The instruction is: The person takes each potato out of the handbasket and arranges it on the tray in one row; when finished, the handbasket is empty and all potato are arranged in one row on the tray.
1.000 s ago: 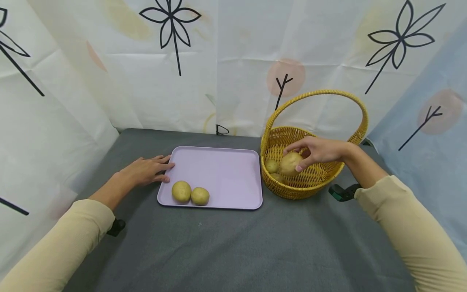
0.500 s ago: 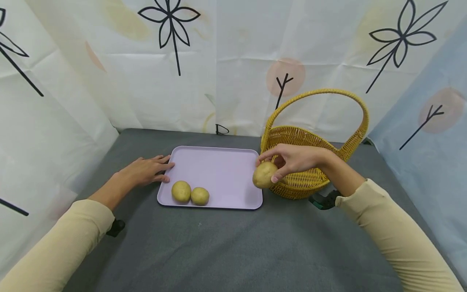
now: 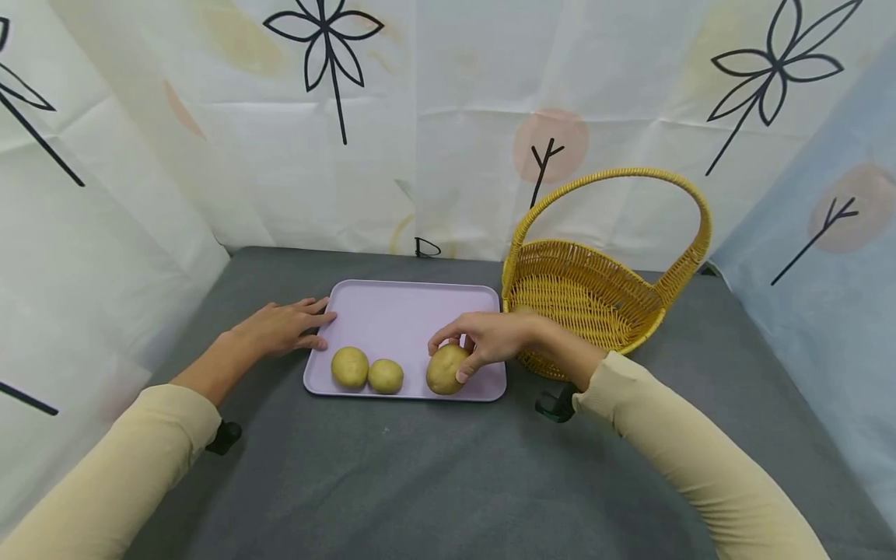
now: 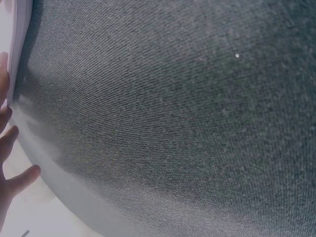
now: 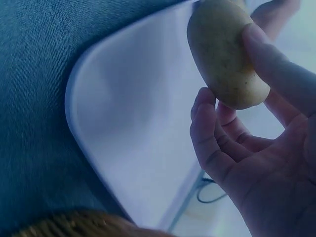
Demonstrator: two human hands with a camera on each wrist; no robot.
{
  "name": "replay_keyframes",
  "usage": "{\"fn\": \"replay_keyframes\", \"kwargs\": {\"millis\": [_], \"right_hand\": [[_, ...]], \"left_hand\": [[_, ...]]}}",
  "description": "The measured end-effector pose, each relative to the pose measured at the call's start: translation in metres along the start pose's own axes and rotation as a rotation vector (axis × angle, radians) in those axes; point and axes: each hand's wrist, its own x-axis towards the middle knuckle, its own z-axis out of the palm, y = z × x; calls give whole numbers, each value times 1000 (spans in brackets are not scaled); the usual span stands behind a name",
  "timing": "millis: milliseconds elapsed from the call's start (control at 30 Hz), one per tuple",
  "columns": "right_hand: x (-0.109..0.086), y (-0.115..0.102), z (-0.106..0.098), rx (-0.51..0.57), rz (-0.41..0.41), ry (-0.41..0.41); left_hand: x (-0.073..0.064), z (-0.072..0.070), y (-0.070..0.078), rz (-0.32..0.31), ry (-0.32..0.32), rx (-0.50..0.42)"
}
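- Two small tan potatoes already lie side by side on the near left part of the flat lilac plastic tray, touching or nearly so.
- The right hand grasps a third, larger tan potato between thumb and curled fingers, low over the tray's near right part, a little to the right of the pair. Whether it rests on the tray yet I cannot tell; the right wrist view shows the fingers wrapped round it over the tray's rounded corner.
- The hand has not let go, so this potato counts as carried across but not set down.
- The woven yellow wicker basket, with its tall hoop handle, stands just right of the tray. At least one more potato seems to peek over its near rim, so some probably remain.
- The held potato is oval; its long axis stands fairly upright, tilted slightly right at the top.
- The left hand lies flat and relaxed on the grey cloth-covered table, fingertips at the tray's left edge.
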Motion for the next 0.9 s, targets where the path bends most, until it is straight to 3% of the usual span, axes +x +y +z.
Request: {"fn": "replay_keyframes", "kwargs": {"millis": [167, 400, 533, 733, 900], "right_hand": [[15, 10, 8, -25, -23, 30], [26, 14, 18, 48, 110, 159], [31, 14, 21, 78, 98, 199], [38, 15, 23, 31, 64, 196], [42, 10, 24, -57, 36, 131]], "left_hand": [[1, -2, 1, 0, 8, -11], [2, -4, 2, 16, 9, -23], [1, -5, 1, 23, 17, -16], [-2, -6, 1, 29, 19, -21], [-3, -4, 0, 25, 11, -27]]}}
